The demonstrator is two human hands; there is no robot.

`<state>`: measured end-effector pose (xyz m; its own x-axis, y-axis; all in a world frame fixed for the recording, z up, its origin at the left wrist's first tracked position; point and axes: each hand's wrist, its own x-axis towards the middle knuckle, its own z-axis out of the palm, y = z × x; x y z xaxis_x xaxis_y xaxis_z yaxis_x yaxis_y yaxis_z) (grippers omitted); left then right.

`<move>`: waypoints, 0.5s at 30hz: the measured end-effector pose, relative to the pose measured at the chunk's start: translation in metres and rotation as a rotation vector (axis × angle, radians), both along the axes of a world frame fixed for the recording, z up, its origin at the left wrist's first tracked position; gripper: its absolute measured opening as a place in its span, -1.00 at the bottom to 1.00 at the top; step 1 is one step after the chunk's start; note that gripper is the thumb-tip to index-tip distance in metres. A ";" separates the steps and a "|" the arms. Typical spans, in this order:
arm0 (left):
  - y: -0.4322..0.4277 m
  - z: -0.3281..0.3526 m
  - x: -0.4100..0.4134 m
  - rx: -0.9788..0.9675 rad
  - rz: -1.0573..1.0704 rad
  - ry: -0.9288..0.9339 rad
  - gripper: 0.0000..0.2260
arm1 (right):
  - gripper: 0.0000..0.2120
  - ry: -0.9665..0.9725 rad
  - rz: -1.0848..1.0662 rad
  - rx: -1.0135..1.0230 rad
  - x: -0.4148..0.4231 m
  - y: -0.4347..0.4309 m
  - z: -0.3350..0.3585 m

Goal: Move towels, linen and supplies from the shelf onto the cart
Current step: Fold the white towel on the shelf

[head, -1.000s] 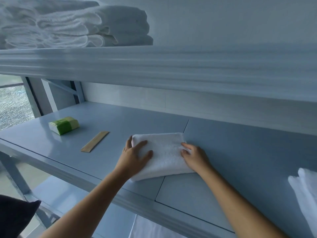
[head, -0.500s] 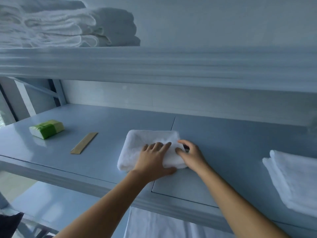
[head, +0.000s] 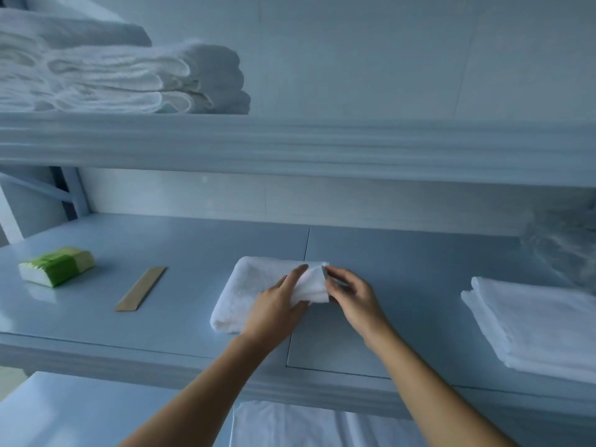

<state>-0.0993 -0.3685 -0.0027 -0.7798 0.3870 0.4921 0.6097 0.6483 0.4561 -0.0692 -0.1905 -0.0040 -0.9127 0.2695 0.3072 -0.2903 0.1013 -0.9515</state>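
A small folded white towel (head: 248, 290) lies on the middle shelf (head: 180, 253). My left hand (head: 274, 309) grips its right end, fingers over the top and thumb under a raised fold. My right hand (head: 353, 300) sits just right of the towel, its fingertips pinching the same lifted edge. A folded white linen stack (head: 535, 324) lies at the right of this shelf. A pile of folded white towels (head: 129, 79) rests on the upper shelf (head: 322, 146) at the left.
A green-wrapped pack (head: 56, 266) and a flat tan strip (head: 141, 288) lie left of the towel. White fabric (head: 290, 424) shows below the shelf's front edge. The upper shelf overhangs close above. A blurred pale object (head: 567, 246) sits at far right.
My left hand slid from the towel's left side to its right end and took hold. My right hand now pinches the lifted edge. The view swung right, showing more of the linen stack.
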 end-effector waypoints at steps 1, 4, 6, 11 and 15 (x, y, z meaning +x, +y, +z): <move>0.000 0.003 0.001 0.024 -0.011 0.004 -0.46 | -0.79 0.019 0.004 0.018 0.003 -0.002 0.001; 0.003 0.017 0.005 0.088 -0.030 0.013 -0.46 | -0.67 0.082 -0.002 0.096 0.010 -0.005 0.007; 0.012 0.036 0.008 0.106 -0.062 0.055 -0.48 | -0.62 0.130 -0.018 0.125 0.016 -0.002 0.020; 0.045 0.087 0.017 0.323 -0.136 0.001 -0.53 | -0.56 0.238 -0.106 0.197 0.036 0.024 0.065; 0.074 0.106 0.027 0.686 -0.147 -0.116 -0.61 | -0.58 0.273 -0.209 0.288 0.064 0.057 0.080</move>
<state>-0.0722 -0.2949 0.1032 -0.8055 0.1247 0.5793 0.5913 0.1066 0.7994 -0.0048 -0.1334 0.0756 -0.7231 0.3075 0.6185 -0.4717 0.4343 -0.7674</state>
